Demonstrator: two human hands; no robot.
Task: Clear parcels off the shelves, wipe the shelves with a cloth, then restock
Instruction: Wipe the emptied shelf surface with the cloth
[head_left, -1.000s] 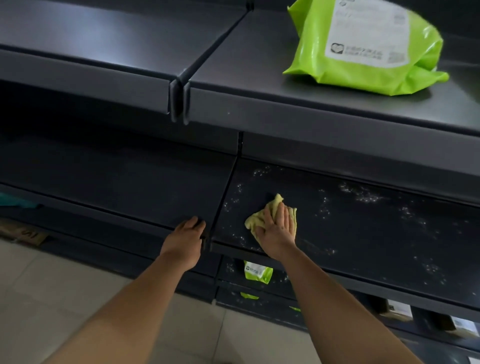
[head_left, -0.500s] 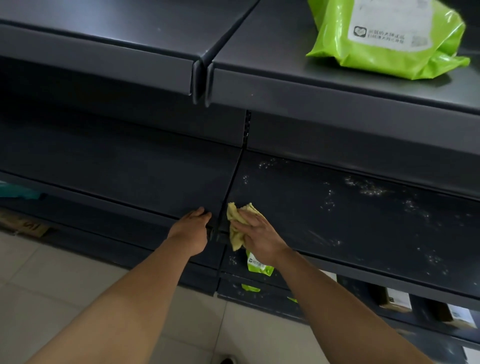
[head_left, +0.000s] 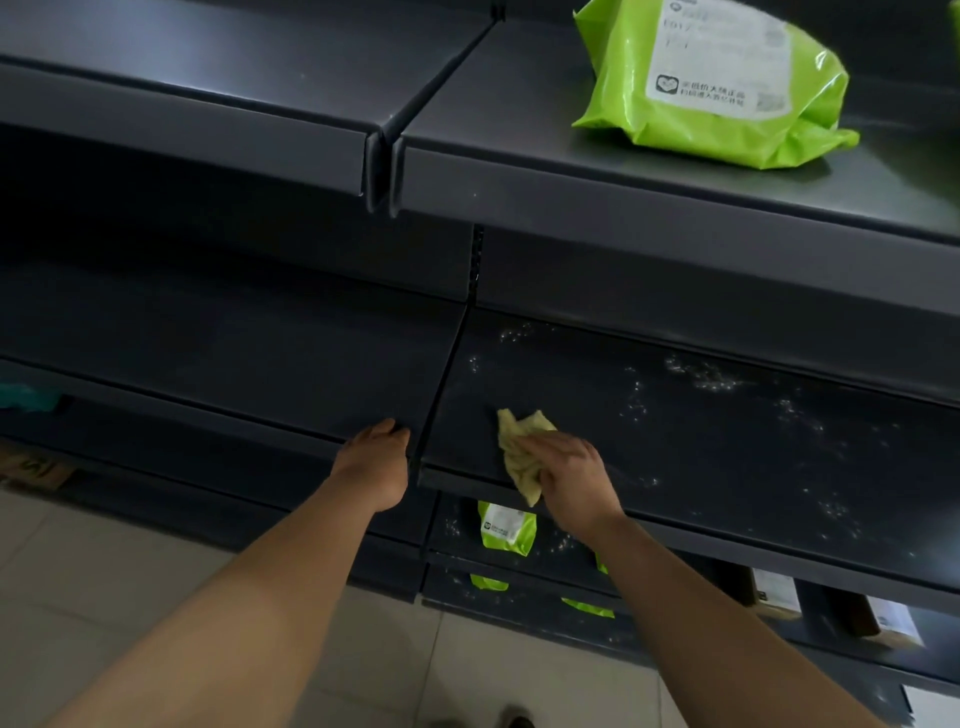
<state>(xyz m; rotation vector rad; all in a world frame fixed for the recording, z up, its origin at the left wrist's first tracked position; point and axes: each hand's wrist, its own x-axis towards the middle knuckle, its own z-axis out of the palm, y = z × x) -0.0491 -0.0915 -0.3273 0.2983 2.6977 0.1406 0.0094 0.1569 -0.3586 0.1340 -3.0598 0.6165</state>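
A: Right hand (head_left: 571, 478) is closed round a crumpled yellow cloth (head_left: 519, 452), pressing it on the matte dark middle shelf (head_left: 727, 447) near its front edge, one corner hanging over.

B: White specks (head_left: 701, 374) scattered across that metal. Left hand (head_left: 376, 462)?

A: Draped on the neighbouring shelf (head_left: 234, 353) lip; whether it clasps underneath, can't tell.

B: On the upper shelf (head_left: 519, 171), a glossy green plastic parcel (head_left: 623, 88), white label.

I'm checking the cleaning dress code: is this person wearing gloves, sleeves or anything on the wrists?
No. Both forearms are bare with no sleeve in view. The left hand and right hand are ungloved; no watch, band or ring shows.
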